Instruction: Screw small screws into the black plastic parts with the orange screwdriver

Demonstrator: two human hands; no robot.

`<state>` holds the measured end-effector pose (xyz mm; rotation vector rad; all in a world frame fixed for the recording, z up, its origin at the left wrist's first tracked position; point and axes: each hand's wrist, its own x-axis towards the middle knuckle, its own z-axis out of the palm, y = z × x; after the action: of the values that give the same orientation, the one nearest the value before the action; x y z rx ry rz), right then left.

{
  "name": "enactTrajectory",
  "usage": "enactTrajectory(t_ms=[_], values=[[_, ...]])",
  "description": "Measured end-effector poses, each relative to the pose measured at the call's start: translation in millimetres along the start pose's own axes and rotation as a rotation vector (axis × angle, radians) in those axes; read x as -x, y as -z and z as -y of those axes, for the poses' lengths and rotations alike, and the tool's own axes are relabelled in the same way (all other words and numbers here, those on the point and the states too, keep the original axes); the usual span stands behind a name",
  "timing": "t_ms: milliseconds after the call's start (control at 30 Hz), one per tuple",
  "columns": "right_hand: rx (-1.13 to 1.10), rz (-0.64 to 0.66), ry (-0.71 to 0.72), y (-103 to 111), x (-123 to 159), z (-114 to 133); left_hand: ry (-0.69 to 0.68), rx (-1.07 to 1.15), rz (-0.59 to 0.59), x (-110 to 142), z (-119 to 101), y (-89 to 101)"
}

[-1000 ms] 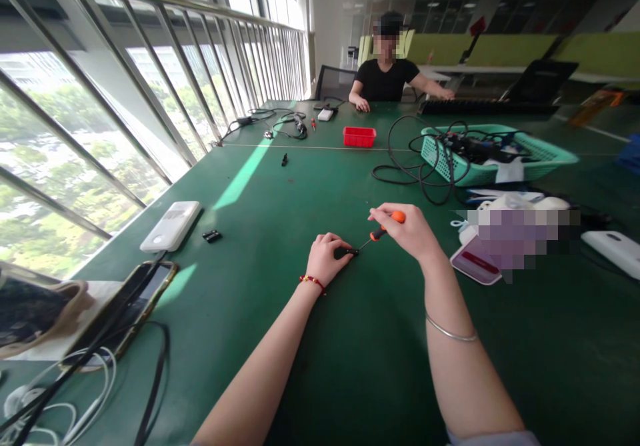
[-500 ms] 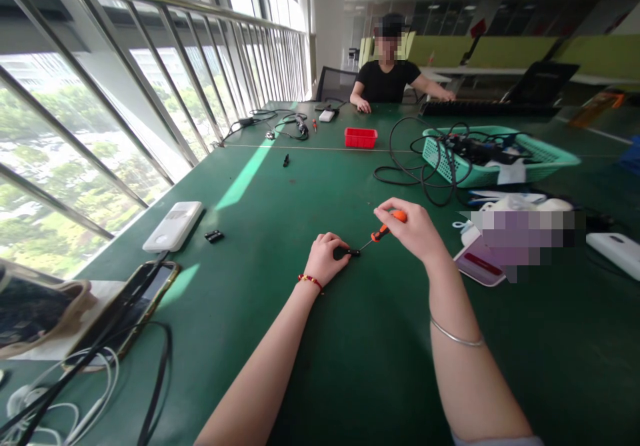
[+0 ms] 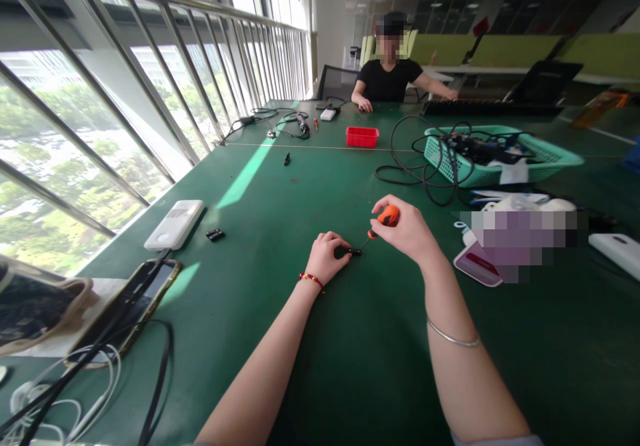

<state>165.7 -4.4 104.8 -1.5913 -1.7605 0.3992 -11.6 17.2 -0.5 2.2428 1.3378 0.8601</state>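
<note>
My left hand (image 3: 327, 257) pinches a small black part (image 3: 355, 251) down on the green table, thumb and fingers closed at its left end. What kind of part it is I cannot make out. In my right hand (image 3: 407, 229) is an orange and black screwdriver (image 3: 388, 217), gripped round its handle. Its thin shaft slants down to the left, and the tip meets the right end of the black part or lies very close to it. To the left on the table lies another small black piece (image 3: 215, 235).
A white power bank (image 3: 175, 225) and a phone (image 3: 150, 293) with cables lie at left. Further off are a red tray (image 3: 362, 137), another black piece (image 3: 287, 159) and a green basket (image 3: 555, 159) of cables. A person (image 3: 390, 79) sits at the far end.
My right hand has shifted slightly left and its fingers have closed more around the screwdriver handle, which stands steeper. The left hand and black part stay in place.
</note>
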Motion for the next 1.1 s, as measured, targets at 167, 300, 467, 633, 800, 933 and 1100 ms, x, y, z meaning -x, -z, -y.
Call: enactTrajectory(t_ms=[167,300,467,633,800,933,1100], values=[[-0.014,0.004,0.005,-1.0,0.0,-1.5,-0.008,0.001,-0.004,0.1,0.4,-0.9],[0.092,-0.062,-0.004,-4.6,-0.2,-1.8,-0.008,-0.002,-0.008,-0.2,0.7,-1.3],[0.075,-0.048,-0.009,-4.1,-0.3,-3.0,-0.011,0.004,-0.011,-0.6,0.8,-1.4],[-0.04,-0.005,0.008,-2.6,-0.3,-2.3,-0.006,0.005,-0.009,-0.7,0.6,-1.4],[0.038,-0.082,-0.044,-3.6,-0.9,-2.0,-0.005,0.003,-0.012,0.0,0.0,-1.1],[-0.016,-0.059,-0.003,-3.5,-1.3,-5.1,0.0,0.007,-0.01,0.1,-0.9,-0.6],[-0.099,-0.043,-0.007,-6.1,-1.8,-7.6,-0.005,0.003,-0.014,-0.2,-0.5,-1.1]])
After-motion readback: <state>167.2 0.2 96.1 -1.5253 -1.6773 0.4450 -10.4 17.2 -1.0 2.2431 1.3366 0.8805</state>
